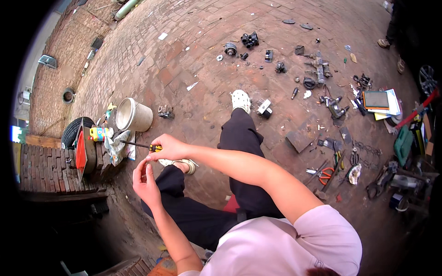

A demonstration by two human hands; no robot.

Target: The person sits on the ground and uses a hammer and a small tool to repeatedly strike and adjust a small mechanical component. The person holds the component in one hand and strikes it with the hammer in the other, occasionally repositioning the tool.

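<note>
Over my feed I see a plastic-handled screwdriver point(156, 148), rough matt brick paving point(207, 69), dull plastic bucket point(143, 117), matt cloth trousers point(240, 133).

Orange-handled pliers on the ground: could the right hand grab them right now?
Probably not as things stand: the right hand already grips a screwdriver over on the person's left, while the orange-handled pliers lie off to the right.

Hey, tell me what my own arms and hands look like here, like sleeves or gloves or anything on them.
Your right sleeve is short, pale pink and loose, ending above the elbow. Below it, your right arm is bare, as is the visible left arm. Your left hand and right hand are ungloved, and no watch or bracelet shows on either wrist.
</note>
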